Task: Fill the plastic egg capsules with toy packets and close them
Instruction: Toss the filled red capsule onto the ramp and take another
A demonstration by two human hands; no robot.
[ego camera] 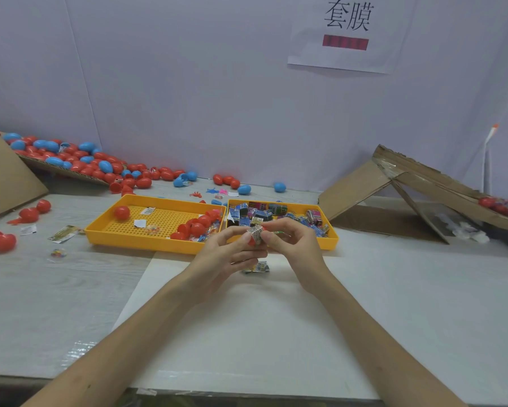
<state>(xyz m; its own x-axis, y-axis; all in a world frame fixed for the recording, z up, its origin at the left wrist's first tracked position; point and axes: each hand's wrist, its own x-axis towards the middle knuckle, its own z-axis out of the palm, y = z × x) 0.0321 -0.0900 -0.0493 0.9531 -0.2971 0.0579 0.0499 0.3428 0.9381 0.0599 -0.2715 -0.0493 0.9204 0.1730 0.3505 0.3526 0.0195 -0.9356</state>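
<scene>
My left hand [227, 254] holds a red egg capsule half [250, 241] above the white board, in front of the yellow trays. My right hand [290, 239] pinches a folded printed toy packet [255, 232] that sits at the mouth of that half. Most of the red half is hidden by fingers and packet. Another toy packet [258, 267] lies on the board just below my hands. The right yellow tray [332, 242] holds several toy packets. The left yellow tray [147, 242] holds red capsule halves and small paper slips.
A pile of red and blue eggs [79, 160] spills from a cardboard flap at the back left. Loose red halves [0, 240] lie at the far left. A torn cardboard box [408, 192] stands at the right. A white board [261, 333] covers the near table.
</scene>
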